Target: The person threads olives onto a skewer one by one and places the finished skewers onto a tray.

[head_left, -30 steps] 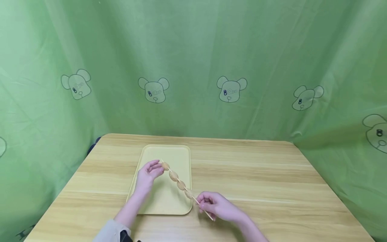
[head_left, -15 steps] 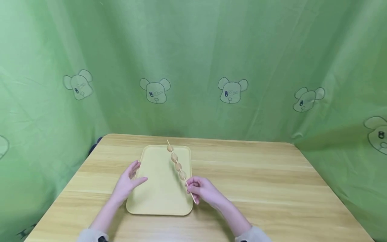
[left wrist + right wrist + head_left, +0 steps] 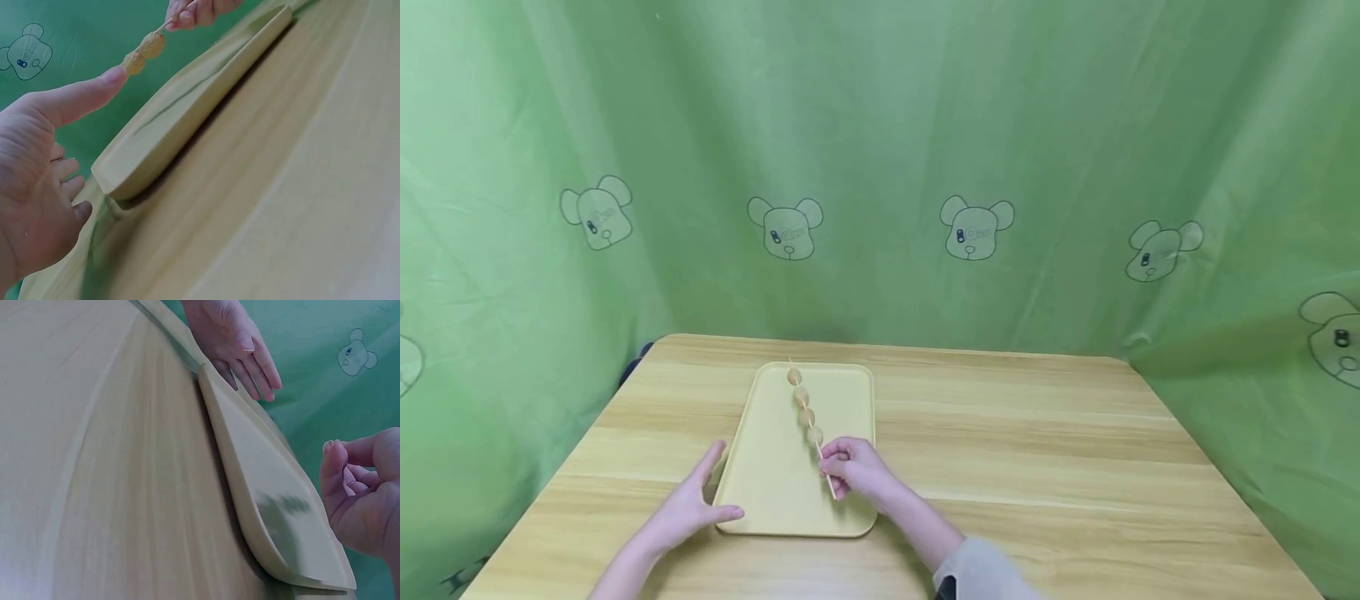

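Note:
A thin wooden skewer with several light-brown, rough-surfaced balls (image 3: 807, 417) on it slants over the tray. My right hand (image 3: 854, 468) pinches its bare near end between thumb and fingers. Below it lies a pale yellow rectangular tray (image 3: 767, 500); the shadow on the tray in the right wrist view shows the skewer is held above it. By the tray's near left side my left hand (image 3: 685, 508) is spread, thumb and fingers apart, holding nothing. In the left wrist view two balls (image 3: 152, 45) show beyond the left thumb.
The tray stands on a light wood-grain table (image 3: 1037, 467). A green curtain (image 3: 880, 125) printed with bear heads hangs behind the table and along both sides. Something dark (image 3: 634, 363) peeks out at the table's far left corner.
My left hand has let go of the skewer's far end and drawn back toward the near left. My right hand has carried the skewer leftward over the tray, turning it to point farther away.

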Demonstrator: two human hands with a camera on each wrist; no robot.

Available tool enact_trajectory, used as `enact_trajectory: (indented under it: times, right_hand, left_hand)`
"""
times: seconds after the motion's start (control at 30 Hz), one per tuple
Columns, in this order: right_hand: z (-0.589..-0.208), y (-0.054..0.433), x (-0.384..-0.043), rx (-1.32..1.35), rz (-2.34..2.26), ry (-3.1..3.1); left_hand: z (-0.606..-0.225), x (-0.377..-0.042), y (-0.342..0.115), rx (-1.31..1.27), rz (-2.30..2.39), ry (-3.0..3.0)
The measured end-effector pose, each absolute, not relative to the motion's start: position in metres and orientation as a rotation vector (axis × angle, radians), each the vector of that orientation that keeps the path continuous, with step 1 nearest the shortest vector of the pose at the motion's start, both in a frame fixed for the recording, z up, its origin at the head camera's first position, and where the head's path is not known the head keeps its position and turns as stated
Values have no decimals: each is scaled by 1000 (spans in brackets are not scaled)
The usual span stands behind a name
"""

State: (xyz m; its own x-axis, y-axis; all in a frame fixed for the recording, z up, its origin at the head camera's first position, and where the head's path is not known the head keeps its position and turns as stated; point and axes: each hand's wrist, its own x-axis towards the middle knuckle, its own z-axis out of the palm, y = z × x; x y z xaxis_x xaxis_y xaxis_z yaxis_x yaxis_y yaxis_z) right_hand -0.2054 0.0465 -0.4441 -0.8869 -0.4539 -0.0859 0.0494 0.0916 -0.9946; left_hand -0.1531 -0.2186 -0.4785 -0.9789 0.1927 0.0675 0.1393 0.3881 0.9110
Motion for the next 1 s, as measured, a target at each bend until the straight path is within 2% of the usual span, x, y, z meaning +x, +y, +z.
enact_trajectory:
  times: [0.4,1.0]
  right_hand:
    - [-463,19,-203,-204,-1904,2061]
    - [-473,0,-200,-146,-1917,2082]
  left_hand:
    - [-478,-142,-217,234,1694,2488]
    - [-481,-143,-216,256,1685,2485]
